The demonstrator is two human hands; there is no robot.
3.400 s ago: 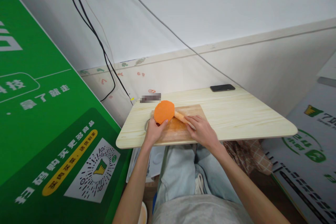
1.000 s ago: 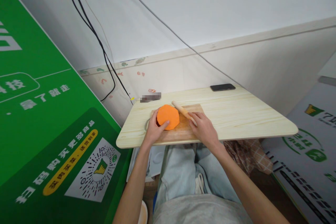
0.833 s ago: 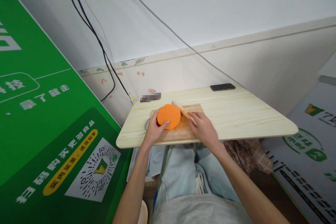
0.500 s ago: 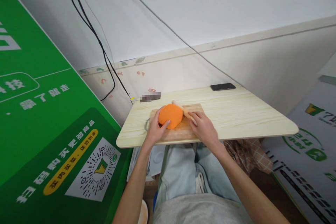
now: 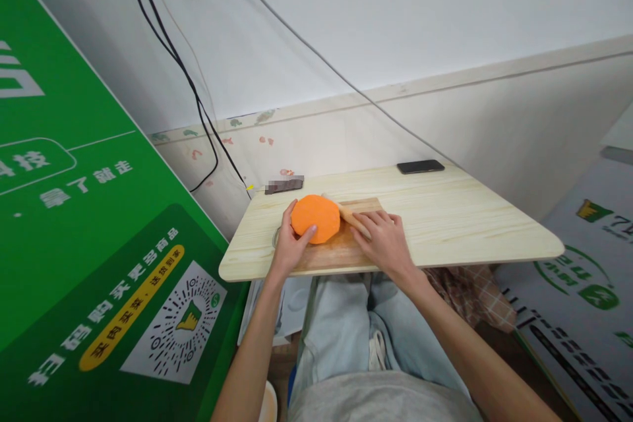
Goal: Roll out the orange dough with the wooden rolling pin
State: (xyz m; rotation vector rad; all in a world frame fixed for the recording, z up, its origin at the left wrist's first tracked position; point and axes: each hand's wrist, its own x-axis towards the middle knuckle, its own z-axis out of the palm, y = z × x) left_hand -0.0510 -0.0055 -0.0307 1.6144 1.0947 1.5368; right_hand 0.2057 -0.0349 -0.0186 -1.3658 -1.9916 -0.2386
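A flat, roundish slab of orange dough (image 5: 319,221) is held by its left side in my left hand (image 5: 291,241), the thumb lying over its face. It leans towards me above the wooden cutting board (image 5: 341,254), and its lower edge seems close to the board. My right hand (image 5: 386,237) has its fingers wrapped over the near end of a wooden rolling pin (image 5: 350,214). The pin slants across the board, its far end partly behind the dough. Part of a metal loop shows at the board's left side, mostly hidden by my left hand.
The board lies near the front edge of a pale wood table (image 5: 475,224). A black phone (image 5: 420,166) rests by the wall, and a dark, partly blurred object (image 5: 284,185) lies back left. A green printed panel (image 5: 99,231) stands left; cables hang along the wall.
The orange dough and my left hand have shifted slightly left, and the dough's face has turned a little. The rolling pin stays in my right hand, nearly in place.
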